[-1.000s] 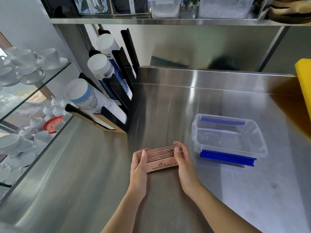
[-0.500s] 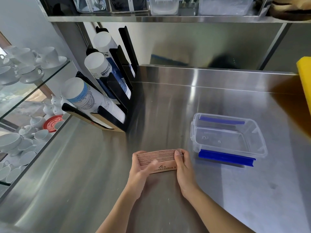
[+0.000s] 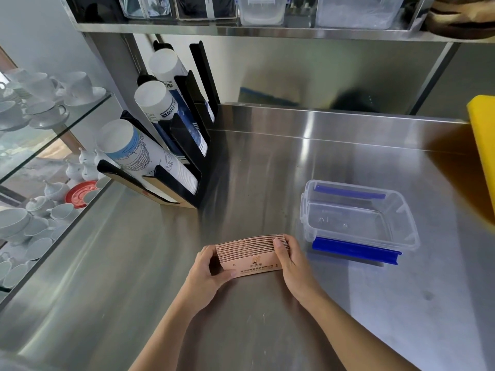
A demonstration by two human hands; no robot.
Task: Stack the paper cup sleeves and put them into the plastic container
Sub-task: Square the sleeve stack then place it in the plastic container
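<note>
A stack of several brown paper cup sleeves (image 3: pixel 250 254) stands on its long edge on the steel counter, printed side facing me. My left hand (image 3: pixel 207 274) grips its left end, thumb on the front face. My right hand (image 3: pixel 290 259) clasps the right end, thumb on top of the stack. A clear plastic container (image 3: pixel 357 219) with blue clips sits open and empty just right of the stack, a short gap away from my right hand.
A black rack (image 3: pixel 187 145) holding three tubes of white paper cups stands at the back left. A glass shelf unit (image 3: pixel 53 135) with white cups and saucers lines the left edge. A yellow board (image 3: pixel 483 145) leans at the far right. A steel shelf (image 3: pixel 267 30) hangs overhead.
Both hands have squared the sleeves into a tighter, more upright stack and shifted it slightly toward me. The container has not moved.
</note>
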